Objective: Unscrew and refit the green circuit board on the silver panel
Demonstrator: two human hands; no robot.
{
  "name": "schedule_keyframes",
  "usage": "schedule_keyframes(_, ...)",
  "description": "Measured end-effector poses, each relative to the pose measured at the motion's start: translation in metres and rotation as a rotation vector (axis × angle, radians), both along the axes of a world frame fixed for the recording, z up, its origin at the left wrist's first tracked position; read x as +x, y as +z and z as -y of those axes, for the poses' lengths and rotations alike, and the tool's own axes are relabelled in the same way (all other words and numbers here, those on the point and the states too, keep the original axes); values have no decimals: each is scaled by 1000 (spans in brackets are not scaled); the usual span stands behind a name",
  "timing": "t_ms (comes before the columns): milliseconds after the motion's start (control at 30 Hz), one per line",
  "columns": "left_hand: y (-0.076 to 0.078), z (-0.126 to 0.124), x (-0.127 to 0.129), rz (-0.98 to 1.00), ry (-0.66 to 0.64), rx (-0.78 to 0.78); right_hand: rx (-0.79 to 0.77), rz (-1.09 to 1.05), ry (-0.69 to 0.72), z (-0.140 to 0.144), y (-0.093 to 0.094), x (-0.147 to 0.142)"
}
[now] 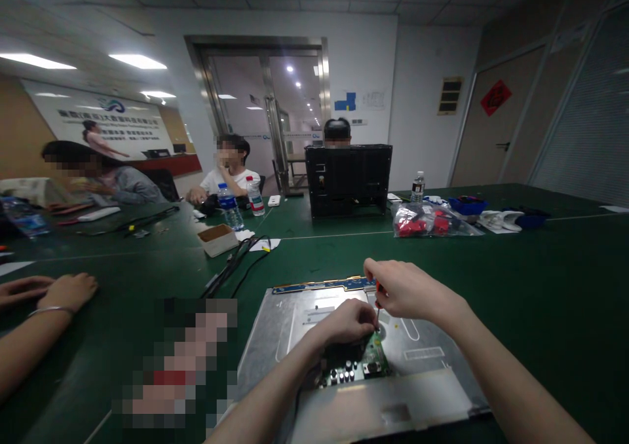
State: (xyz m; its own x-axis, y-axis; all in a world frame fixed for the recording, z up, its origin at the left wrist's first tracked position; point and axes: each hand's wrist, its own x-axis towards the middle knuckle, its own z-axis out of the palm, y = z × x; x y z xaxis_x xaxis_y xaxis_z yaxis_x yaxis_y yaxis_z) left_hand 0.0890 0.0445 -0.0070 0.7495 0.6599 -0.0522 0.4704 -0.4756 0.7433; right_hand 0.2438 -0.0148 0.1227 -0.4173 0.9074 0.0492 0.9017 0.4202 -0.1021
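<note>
Right hand [405,291]: closed on a red-handled screwdriver [377,300], tip held down at the circuit board [366,363].
Left hand [348,321]: curled, resting on the circuit board; whether anything is gripped cannot be told.
Metal monitor back panel [295,319]: laid flat on green table [540,280], near edge at the frame bottom.
Left side: another person's hand [69,291] rested well apart.
Right side: bare table left open.
Far: black monitor [348,179], water bottles [230,208].
</note>
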Motion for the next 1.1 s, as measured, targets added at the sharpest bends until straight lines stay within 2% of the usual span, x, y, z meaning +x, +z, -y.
schedule_keyframes(200,3,0,1,8,-5,21,37,88,-111,2,2,-5)
schedule_keyframes(467,1,1,1,1,-6,10,-8,-8,11,5,2,2)
schedule_keyframes(567,1,1,1,7,-8,12,-44,-39,6,4,2,2)
schedule_keyframes(833,3,1,1,18,2,37,46,72,-94,-2,1,0)
schedule_keyframes(1000,3,1,1,16,-4,22,15,-26,30,2,1,4)
schedule_keyframes(1100,2,2,1,13,-3,18,-12,-55,28,2,-1,4)
